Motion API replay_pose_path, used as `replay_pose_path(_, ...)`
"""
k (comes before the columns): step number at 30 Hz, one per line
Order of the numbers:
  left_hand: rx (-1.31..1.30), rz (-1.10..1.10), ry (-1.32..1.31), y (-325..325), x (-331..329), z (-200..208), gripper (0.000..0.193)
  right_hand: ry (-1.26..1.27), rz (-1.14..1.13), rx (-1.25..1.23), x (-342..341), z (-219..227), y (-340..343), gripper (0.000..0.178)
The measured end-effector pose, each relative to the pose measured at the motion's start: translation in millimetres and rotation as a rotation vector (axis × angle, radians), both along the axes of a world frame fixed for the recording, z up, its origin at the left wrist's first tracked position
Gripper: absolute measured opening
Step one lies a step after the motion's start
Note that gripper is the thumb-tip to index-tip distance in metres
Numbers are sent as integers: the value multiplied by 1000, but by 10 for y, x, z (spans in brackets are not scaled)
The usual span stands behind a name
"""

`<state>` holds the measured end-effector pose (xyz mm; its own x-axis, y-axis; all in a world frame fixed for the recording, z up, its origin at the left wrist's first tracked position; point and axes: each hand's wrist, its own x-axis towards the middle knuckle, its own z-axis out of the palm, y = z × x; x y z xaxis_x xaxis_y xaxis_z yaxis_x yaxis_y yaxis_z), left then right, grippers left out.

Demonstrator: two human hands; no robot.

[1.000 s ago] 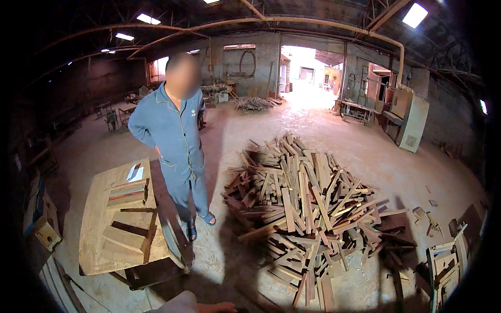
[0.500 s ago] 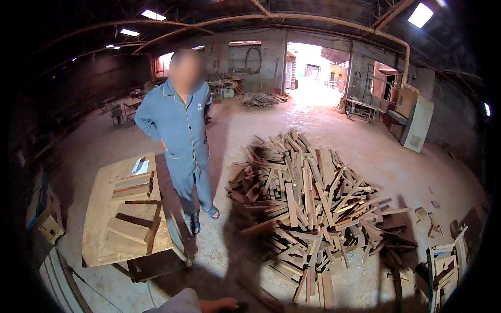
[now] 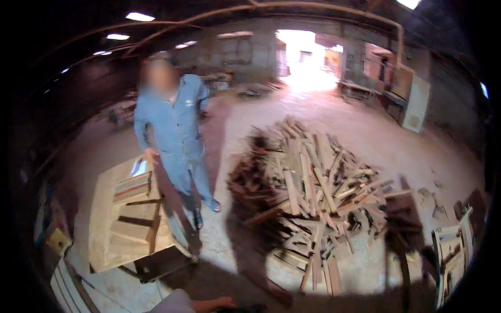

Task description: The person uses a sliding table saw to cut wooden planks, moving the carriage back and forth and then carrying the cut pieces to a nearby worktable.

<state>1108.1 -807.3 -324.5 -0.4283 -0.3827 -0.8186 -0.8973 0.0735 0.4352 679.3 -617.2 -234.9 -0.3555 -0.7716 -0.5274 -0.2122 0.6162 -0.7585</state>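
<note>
My left hand (image 3: 222, 303) shows at the lower edge, reaching rightward out of a grey sleeve (image 3: 175, 302). Blur smears its fingers, so I cannot tell whether they hold anything. A dark shape lies just past the fingertips, too unclear to name. My right hand is out of the picture. Left of the hand and farther off stands a wooden table (image 3: 107, 195). On it lie wooden pieces (image 3: 133, 229), some thin strips with a reddish one (image 3: 130, 193) among them, and a white sheet of paper (image 3: 139, 167).
Beyond the table stands a person in blue (image 3: 180, 125), one hand near the paper. A large heap of wood offcuts (image 3: 313, 193) covers the floor at centre right. A wooden frame (image 3: 451, 255) stands at the right; a pale cabinet (image 3: 416, 104) is farther back. Boards (image 3: 68, 287) lean lower left.
The view has shifted and blurred. The person in blue has lowered an arm from the hip toward the table and leans that way. My left hand stays at the lower edge, showing more forearm.
</note>
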Motion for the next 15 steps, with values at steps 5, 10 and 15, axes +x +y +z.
replay_pose_path(5, -167, -338, -37, -89, 35, -221, 46, -331, -263, 197, 28, -811, 1007, 34)
replay_pose_path(10, -151, 130, 103, -475, -270, -746, 39, -26, -71, -276, 137, -512, 1353, 23)
replay_pose_path(15, -423, 337, 453, -806, -1075, -572, 37, 46, 50, 29, 32, 37, 212, 22)
